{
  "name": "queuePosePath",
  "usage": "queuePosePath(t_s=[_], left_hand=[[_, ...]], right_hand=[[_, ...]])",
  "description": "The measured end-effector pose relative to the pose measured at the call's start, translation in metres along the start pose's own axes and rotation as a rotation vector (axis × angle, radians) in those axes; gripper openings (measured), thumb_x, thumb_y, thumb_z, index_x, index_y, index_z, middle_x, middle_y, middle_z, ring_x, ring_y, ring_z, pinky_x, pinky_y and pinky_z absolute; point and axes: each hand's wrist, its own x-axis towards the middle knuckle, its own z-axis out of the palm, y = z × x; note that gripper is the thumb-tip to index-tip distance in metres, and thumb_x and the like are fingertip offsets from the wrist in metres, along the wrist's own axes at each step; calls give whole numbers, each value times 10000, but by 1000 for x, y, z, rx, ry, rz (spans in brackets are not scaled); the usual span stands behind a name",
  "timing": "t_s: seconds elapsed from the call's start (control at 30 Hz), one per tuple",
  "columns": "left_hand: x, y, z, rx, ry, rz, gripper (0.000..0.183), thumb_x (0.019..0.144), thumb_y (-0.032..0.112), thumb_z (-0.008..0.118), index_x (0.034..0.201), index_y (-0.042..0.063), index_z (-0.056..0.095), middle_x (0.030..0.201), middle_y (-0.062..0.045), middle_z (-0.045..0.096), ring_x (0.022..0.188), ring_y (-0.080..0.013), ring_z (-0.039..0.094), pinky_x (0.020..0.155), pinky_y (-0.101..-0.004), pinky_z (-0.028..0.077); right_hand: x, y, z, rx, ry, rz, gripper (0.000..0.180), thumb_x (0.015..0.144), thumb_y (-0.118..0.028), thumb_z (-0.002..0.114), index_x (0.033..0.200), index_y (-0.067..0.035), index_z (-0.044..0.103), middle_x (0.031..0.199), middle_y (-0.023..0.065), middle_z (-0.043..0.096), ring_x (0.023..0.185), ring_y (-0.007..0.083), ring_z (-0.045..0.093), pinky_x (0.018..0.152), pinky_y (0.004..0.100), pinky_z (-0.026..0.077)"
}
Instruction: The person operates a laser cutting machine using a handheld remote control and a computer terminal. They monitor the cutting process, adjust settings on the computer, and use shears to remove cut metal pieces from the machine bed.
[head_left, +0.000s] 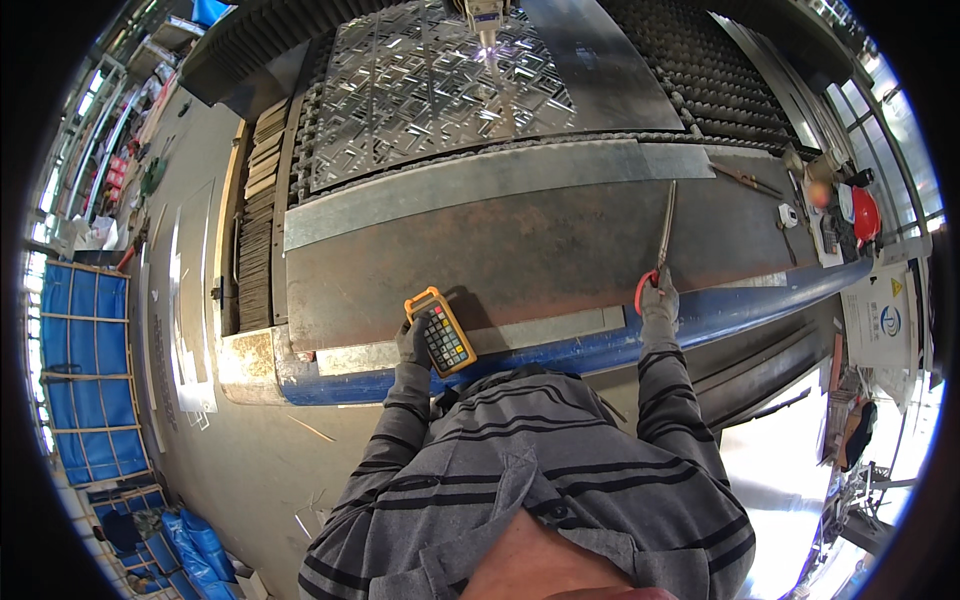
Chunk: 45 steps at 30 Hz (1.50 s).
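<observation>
My left hand (412, 343), in a grey glove, holds a yellow-framed handheld remote control (448, 337) with rows of buttons, near the blue front edge of the machine. At the right, my gloved right hand (660, 300) grips the red handle of a long metal hand tool (666, 232), perhaps tongs or shears; its tip points away from me over the rusty steel sheet (525, 247). Farther off, a laser cutting head (487, 30) glows violet at its tip above a metal sheet cut in a slotted pattern (435, 97).
A galvanized strip (480, 180) lies between the rusty sheet and the patterned one. Slatted bed supports (720, 90) show at the upper right. A tape measure (787, 215), a calculator (829, 234) and a red helmet-like object (865, 214) rest at the right end. Blue-wrapped crates (90, 367) stand at left.
</observation>
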Motion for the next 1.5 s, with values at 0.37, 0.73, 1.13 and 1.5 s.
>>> queuePosePath(t_s=[0.37, 0.73, 1.13, 1.5], left_hand=[[5, -3, -2, -17, -63, 18, 347, 970, 277, 818, 1182, 13, 742, 985, -49, 770, 791, -152, 745, 713, -301, 628], [11, -4, -2, -30, -62, -1, 333, 964, 236, 800, 1201, 11, 736, 976, -76, 780, 766, -185, 762, 708, -322, 646], [4, 3, 4, -63, -81, -22, 325, 970, 245, 811, 1188, 16, 738, 985, -66, 774, 791, -175, 757, 721, -314, 637], [6, 6, 8, -9, -42, 10, 357, 953, 269, 807, 1191, 14, 732, 989, -63, 773, 788, -172, 755, 727, -313, 637]], right_hand=[[-4, -16, -15, -25, -53, 7, 572, 993, -467, 655, 1515, -244, 582, 1155, 234, 779, 1099, 452, 745, 904, 572, 583], [2, -17, -8, -131, -84, 19, 601, 1006, -528, 597, 1552, -275, 581, 1148, 213, 776, 1105, 445, 741, 930, 539, 591], [7, -16, -3, -188, -99, 18, 665, 1014, -549, 592, 1600, -240, 546, 1204, 221, 769, 1105, 455, 745, 926, 551, 593], [11, -10, 3, -202, -86, 9, 665, 1014, -547, 615, 1586, -212, 567, 1161, 220, 779, 1083, 441, 754, 893, 545, 599]])
